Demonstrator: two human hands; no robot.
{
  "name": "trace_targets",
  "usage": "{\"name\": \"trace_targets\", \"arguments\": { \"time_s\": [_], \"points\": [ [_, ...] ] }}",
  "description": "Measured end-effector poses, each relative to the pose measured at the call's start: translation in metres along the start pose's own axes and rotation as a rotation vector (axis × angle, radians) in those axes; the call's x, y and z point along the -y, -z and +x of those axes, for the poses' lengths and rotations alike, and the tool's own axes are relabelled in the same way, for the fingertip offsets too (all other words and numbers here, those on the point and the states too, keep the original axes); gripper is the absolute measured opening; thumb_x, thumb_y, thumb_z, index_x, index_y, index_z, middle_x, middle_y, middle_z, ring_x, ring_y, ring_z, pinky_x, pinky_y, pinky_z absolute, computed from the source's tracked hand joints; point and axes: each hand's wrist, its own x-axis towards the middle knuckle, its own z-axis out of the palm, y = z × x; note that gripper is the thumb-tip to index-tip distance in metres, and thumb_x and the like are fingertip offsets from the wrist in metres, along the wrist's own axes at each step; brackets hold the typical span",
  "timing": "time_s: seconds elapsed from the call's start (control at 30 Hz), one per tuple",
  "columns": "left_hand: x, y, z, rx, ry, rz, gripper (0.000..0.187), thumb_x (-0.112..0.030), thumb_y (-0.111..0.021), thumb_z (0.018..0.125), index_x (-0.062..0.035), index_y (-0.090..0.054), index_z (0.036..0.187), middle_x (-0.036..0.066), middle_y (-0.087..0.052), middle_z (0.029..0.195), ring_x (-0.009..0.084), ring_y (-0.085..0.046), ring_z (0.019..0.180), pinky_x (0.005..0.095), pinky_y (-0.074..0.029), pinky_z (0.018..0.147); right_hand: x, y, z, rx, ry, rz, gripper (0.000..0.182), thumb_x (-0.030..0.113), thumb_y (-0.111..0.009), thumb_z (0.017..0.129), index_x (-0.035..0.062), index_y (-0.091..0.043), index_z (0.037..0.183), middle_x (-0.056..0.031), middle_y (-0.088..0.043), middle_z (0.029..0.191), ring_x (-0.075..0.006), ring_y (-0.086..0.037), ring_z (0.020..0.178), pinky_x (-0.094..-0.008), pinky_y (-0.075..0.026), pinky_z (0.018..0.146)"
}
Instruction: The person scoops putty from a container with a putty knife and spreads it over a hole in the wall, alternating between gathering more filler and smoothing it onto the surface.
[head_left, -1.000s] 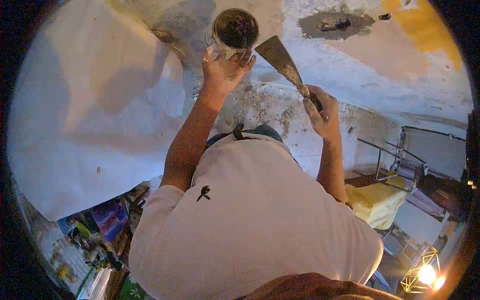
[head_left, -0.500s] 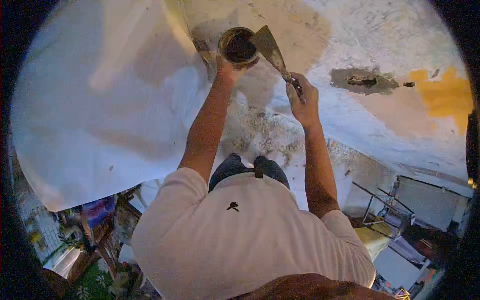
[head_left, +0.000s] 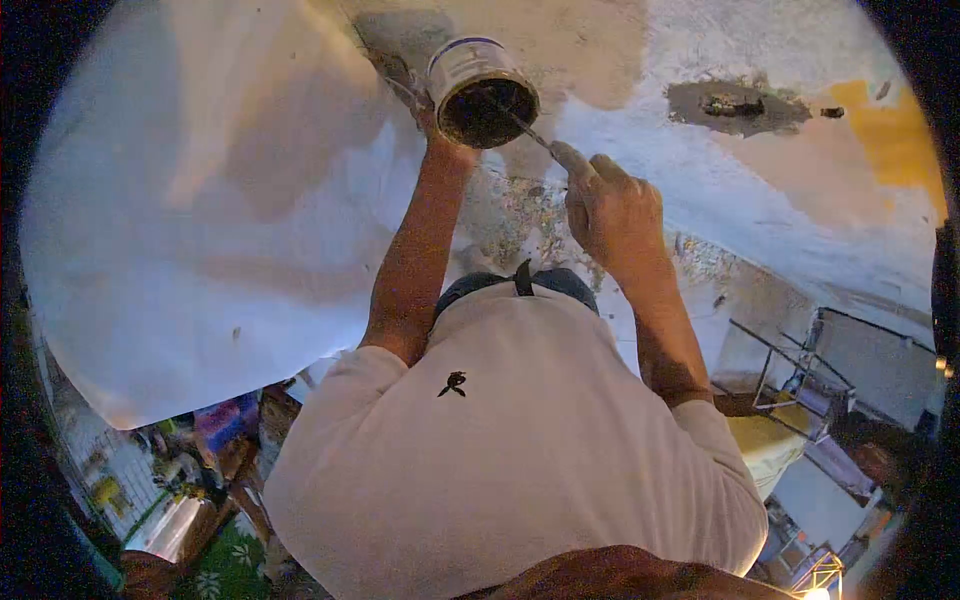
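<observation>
In the head view, a container is held in the upper middle of the frame by the left hand, from its left side. Most of the left fingers are hidden behind the container, so how far they are curled cannot be told. At the container's right, the scraper is gripped by the right hand, its fingers closed around the handle, which is largely covered by them.

Half a second ago, the broad blade was seen at the container's rim; now it has been brought into the mouth, and only the narrow shank is left in sight. The container has also been tipped, so that more of its outer wall is shown. By this, the work is judged to have been shifted to the container's dark inside. At the upper right, a dark grey patch on the pale surface is touched by neither hand.
</observation>
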Motion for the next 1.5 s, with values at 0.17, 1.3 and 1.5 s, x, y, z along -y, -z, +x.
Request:
{"name": "trace_targets", "arguments": {
  "time_s": [0.17,1.3,1.5],
  "points": [
    [-0.02,-0.085,-0.008,-0.089,-0.081,0.085,0.075,-0.069,-0.045,0.089,-0.0093,-0.051,0.134,0.012,-0.061,0.127,0.0336,-0.059,0.115,0.0519,-0.049,0.098,0.008,-0.004,0.008,-0.012,-0.079,-0.099,0.053,0.01,-0.061,0.081,0.0167,-0.056,0.133,-0.0103,-0.058,0.073,-0.0322,-0.062,0.063,-0.0456,-0.052,0.058],
    [-0.027,-0.134,0.025,0.296,0.184,-0.294,0.08,-0.067,-0.047,0.083,-0.0077,-0.049,0.137,0.014,-0.053,0.137,0.0348,-0.052,0.123,0.0529,-0.041,0.107,0.031,-0.002,0.021,-0.39,-0.052,0.766,0.041,0.003,-0.059,0.081,0.0023,-0.06,0.122,-0.027,-0.064,0.089,-0.0417,-0.063,0.08,-0.0446,-0.051,0.071],
    [-0.031,-0.126,0.028,0.286,0.167,-0.243,0.074,-0.062,-0.046,0.086,-0.0082,-0.049,0.137,0.014,-0.052,0.138,0.0335,-0.051,0.124,0.0517,-0.04,0.108,0.031,-0.03,0.024,-0.431,-0.088,1.028,0.038,0.014,-0.06,0.089,0.003,-0.059,0.125,-0.0152,-0.064,0.093,-0.0302,-0.061,0.081,-0.0401,-0.05,0.077]
  ]
}}
